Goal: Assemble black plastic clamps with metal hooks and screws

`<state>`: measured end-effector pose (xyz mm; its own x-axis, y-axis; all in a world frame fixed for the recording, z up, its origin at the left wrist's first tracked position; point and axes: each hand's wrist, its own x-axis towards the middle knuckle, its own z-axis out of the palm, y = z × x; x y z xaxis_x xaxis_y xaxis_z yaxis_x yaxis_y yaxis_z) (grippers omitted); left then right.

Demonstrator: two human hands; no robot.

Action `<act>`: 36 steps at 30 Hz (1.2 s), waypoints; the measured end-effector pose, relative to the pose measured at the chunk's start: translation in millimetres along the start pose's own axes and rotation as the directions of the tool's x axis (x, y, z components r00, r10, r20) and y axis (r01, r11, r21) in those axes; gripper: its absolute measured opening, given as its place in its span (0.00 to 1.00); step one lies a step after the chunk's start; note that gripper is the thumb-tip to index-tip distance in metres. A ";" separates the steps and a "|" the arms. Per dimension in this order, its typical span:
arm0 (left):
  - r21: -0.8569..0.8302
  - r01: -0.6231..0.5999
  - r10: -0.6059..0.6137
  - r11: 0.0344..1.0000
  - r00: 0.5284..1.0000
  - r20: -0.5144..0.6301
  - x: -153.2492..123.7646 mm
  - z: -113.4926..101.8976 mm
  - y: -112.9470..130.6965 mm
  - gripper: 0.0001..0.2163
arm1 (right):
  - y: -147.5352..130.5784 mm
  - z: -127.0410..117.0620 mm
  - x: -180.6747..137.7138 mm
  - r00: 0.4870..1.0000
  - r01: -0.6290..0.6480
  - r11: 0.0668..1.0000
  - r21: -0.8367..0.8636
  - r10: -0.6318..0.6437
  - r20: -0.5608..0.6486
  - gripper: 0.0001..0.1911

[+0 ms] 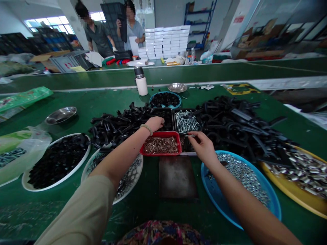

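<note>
My left hand (155,124), with a beaded bracelet on the wrist, reaches over a black bin of small black parts (167,117). Its fingers are drawn together at the parts; what is between them is hidden. Between thumb and forefinger, my right hand (203,147) pinches a small silver bolt (190,135), just in front of a bin of silver bolts (187,120). A red tray (180,143) full of thin coppery pins sits between my hands. Below it lies a dark metal plate (178,178).
Black plastic parts are heaped left (112,124) and right (235,122). Around me stand a blue basin (277,207) of nuts, a yellow basin (288,183) of metal pieces and white basins (88,149). A white bottle (141,85) stands behind. Two people work across the conveyor (109,76).
</note>
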<state>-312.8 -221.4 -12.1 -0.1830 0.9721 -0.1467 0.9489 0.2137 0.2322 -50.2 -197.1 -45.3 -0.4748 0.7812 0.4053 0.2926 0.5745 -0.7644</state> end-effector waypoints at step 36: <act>-0.861 -0.079 -0.114 0.502 0.981 -0.156 -249.6 116.1 51.9 0.12 | -55.0 45.3 -165.8 0.891 -0.334 0.889 0.312 0.190 0.412 0.13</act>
<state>-188.1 -464.2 -75.1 -0.3278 0.9445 -0.0201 0.2690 0.1137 0.9564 -25.2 -369.3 -93.2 -0.7094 0.7047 0.0099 0.1593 0.1740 -0.9718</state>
